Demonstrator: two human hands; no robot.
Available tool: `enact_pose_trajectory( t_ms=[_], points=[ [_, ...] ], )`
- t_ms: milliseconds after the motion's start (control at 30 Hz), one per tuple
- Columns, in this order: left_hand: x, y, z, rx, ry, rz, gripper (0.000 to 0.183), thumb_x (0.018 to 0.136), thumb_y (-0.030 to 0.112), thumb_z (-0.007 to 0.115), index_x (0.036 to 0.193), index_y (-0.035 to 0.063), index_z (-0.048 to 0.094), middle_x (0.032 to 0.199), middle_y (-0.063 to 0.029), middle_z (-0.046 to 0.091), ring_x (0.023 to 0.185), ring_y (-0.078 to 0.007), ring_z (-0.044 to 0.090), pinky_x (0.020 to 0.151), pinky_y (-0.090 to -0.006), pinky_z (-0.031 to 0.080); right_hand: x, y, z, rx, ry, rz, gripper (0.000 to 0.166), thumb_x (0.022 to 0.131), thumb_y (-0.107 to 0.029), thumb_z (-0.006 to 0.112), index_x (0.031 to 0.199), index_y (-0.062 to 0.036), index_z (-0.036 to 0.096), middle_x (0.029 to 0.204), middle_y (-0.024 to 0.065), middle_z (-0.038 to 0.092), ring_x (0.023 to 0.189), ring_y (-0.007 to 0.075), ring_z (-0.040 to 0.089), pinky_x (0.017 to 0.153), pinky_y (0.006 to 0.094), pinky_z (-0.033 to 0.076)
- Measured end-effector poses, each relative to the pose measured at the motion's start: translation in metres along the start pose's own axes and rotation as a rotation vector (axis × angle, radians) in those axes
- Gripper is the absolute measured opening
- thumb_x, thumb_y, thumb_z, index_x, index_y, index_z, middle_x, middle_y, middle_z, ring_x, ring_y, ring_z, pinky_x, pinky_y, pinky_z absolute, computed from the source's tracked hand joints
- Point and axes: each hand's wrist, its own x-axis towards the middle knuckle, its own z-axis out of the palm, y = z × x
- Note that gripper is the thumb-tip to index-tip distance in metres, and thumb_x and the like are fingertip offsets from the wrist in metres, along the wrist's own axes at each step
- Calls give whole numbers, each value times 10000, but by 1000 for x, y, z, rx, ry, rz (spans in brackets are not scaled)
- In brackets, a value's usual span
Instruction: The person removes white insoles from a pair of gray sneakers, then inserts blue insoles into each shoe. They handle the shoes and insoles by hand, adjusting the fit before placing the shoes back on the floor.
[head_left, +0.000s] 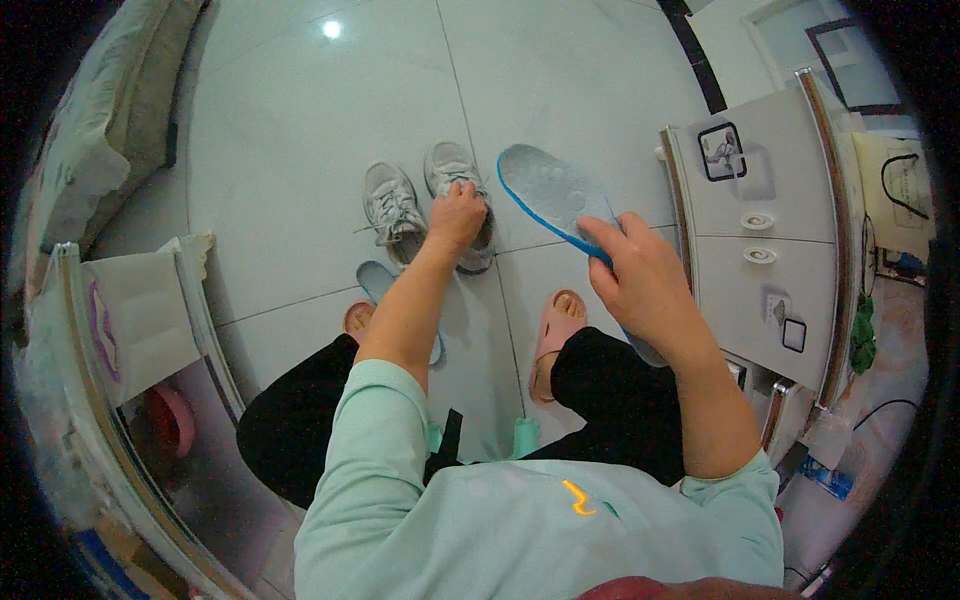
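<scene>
My right hand (637, 277) holds a grey insole (540, 176) with a blue rim, tilted above the floor. Its thumb and fingers close around the middle of the insole, hiding part of it. The fingers of my left hand (457, 214) grip the tongue and lace area of a grey lace-up sneaker (448, 159); the hand covers much of that shoe's opening. Just left of it stands a matching sneaker (391, 206), its laces hanging loose at the side. A second insole (373, 277) lies on the floor, partly hidden beneath my left forearm.
Pink slippers (551, 341) are on my feet on the tiled floor (300, 150). A white cabinet (765, 300) with round knobs stands at right. On the left are a fabric-covered sofa or bed (105, 150) and a metal-edged unit (142, 315) holding a pink round object (176, 424).
</scene>
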Motion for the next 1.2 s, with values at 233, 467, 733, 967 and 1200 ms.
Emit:
enact_pose_trajectory(
  t_ms=[233, 467, 733, 967, 1200],
  points=[
    [0, 50, -66, -268, 67, 41, 136, 757, 97, 589, 835, 4, 650, 895, -161, 613, 884, -322, 605, 677, -417, 550, -3, 6, 4, 92, 99, 11, 502, 745, -107, 603, 1233, -119, 484, 960, 174, 556, 805, 398, 614, 709, 482, 515],
    [-35, 38, -143, -201, 380, 231, 379, 801, 267, 649, 1163, 181, 582, 1157, -43, 611, 1091, -248, 563, 896, -401, 450, -12, -10, 10, 167, 138, -61, 831, 691, -275, 761, 1390, -113, 343, 1110, 207, 570, 994, 379, 593, 812, 455, 503],
    [-86, 0, -227, -79, -177, 163, 349, 821, 350, 610, 1053, 91, 642, 1071, -125, 644, 966, -297, 607, 783, -442, 477, -52, -48, -15, 23, -18, -365, 807, 699, -267, 760, 1398, -202, 361, 1109, 168, 600, 1009, 326, 603, 765, 416, 521],
    [-169, -1, -244, -529, -222, 58, 277, 803, 283, 632, 858, 11, 635, 787, -175, 640, 723, -281, 602, 656, -404, 464, -83, -93, 28, -98, -453, -509, 773, 742, -190, 683, 1412, -165, 298, 1051, 175, 636, 946, 357, 625, 738, 444, 508],
    [-197, 5, -203, -522, -116, -120, 363, 715, 315, 655, 897, 0, 663, 848, -197, 658, 828, -338, 631, 724, -396, 496, -124, -105, 56, 216, -249, -352, 724, 668, -74, 706, 1333, -168, 434, 1016, 174, 638, 945, 337, 626, 835, 391, 482]
  ],
)
